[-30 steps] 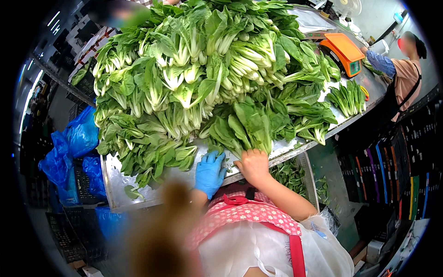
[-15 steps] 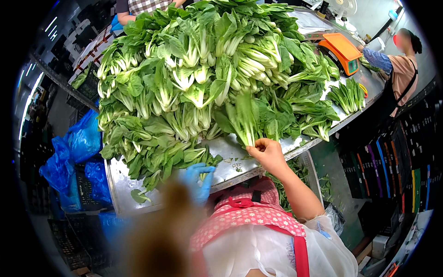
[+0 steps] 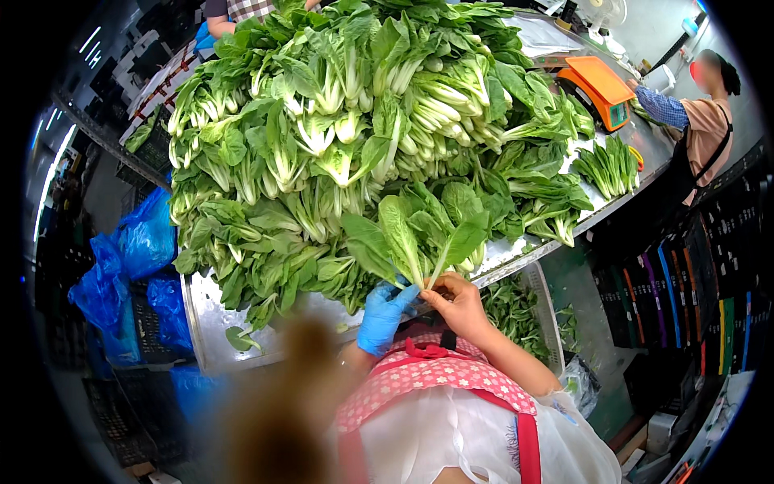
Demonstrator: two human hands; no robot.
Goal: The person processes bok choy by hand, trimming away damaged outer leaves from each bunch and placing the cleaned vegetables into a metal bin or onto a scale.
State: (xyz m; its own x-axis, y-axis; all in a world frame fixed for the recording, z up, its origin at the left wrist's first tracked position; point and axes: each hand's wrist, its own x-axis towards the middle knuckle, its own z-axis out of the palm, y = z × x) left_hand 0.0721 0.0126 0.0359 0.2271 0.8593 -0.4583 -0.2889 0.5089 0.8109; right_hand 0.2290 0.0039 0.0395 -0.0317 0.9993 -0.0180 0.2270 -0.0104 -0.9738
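Note:
Both my hands meet at the base of a leafy green head of bok choy [image 3: 411,242], held over the near edge of the metal table [image 3: 211,323]. Its leaves fan out away from me. My left hand [image 3: 385,315], in a blue glove, pinches the stem end. Bare, my right hand [image 3: 457,303] grips the same base from the other side with thumb and fingers. Beyond them rises a large heap of bok choy [image 3: 322,113], white stems and green leaves piled several layers deep. A loose leaf [image 3: 239,339] lies near the table's front left.
An orange scale [image 3: 595,90] stands at the far right beside a small pile of greens [image 3: 606,168]. A co-worker [image 3: 703,129] is beyond it; another person [image 3: 250,10] stands behind the heap. Below the table's right edge sits a crate of leaves [image 3: 516,315]. Blue bags [image 3: 145,242] lie left.
My right hand has drawn the bok choy head toward me, from the heap to the table edge. My left hand has moved right and taken hold of its base.

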